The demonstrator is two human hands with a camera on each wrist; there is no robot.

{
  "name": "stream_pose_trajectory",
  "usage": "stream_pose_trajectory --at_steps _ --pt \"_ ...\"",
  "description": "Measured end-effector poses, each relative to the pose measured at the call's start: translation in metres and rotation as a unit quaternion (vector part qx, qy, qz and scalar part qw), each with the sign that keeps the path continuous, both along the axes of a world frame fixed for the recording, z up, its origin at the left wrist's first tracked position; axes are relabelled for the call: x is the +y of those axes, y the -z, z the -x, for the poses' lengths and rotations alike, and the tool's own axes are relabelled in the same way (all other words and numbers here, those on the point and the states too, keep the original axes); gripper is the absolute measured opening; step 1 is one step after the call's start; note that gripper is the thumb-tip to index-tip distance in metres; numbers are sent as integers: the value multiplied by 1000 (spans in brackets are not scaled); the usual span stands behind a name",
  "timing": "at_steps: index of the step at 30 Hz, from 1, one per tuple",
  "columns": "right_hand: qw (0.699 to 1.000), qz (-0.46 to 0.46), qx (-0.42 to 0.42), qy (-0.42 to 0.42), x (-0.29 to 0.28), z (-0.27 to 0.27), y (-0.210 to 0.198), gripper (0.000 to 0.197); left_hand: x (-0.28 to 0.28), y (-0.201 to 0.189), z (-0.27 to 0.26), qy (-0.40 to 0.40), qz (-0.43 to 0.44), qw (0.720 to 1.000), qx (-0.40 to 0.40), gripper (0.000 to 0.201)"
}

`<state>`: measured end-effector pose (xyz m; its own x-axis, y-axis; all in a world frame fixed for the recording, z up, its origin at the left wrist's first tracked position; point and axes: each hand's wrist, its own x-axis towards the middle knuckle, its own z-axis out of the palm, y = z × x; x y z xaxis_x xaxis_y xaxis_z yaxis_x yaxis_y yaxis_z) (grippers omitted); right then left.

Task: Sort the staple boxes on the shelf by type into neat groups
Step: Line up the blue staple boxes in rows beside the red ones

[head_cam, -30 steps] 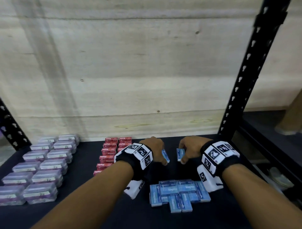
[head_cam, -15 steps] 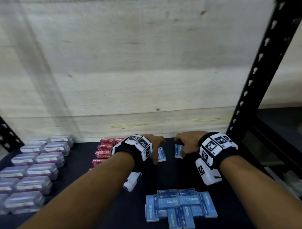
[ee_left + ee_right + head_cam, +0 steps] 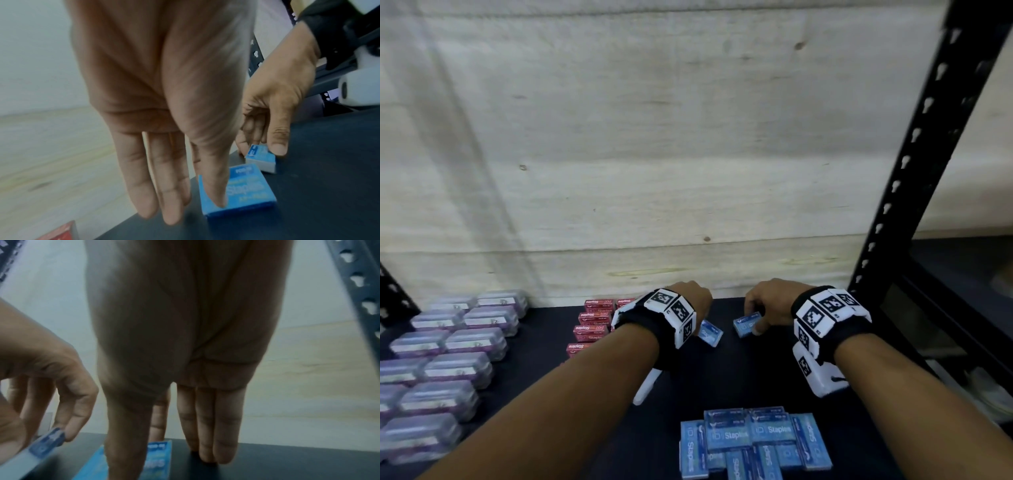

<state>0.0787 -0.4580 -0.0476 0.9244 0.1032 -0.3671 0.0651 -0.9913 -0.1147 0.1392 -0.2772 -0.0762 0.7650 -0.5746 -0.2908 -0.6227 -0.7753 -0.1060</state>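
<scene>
Hands at the back of the dark shelf (image 3: 756, 377), each on its own blue staple box. Our left hand (image 3: 693, 296) has the left blue box (image 3: 238, 189) just under and inboard of it: thumb lies on the box top, other fingers (image 3: 141, 186) hang straight beside its outer edge, w/ the box tilted in the head view and pinched betw. thumb and index in the right wrist view. Our right hand (image 3: 770, 298) sits over the right blue box (image 3: 747, 323), thumb on its near top corner, fingers curled down at its far side, so it's holding that box on the shelf surface. Boxes are near each other, not touching. Blue pile (image 3: 753, 442) lies closer to us, well apart from both hands. Red boxes (image 3: 594, 322) are just left of our left wrist; clear purple cases (image 3: 452, 359) further left.
</scene>
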Motion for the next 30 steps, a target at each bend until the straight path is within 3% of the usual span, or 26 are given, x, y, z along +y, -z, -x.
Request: stream_pose_trajectory --at_steps 4,13,30 --pt "999 -36 -28 26 0 -7 3 22 3 -7 -6 -38 15 999 -12 29" --pt "996 -31 -68 43 7 -22 6 22 4 -13 -19 -89 26 990 -108 27" --pt "995 4 -84 58 18 -28 13 25 5 -10 -28 -95 22 990 -102 32"
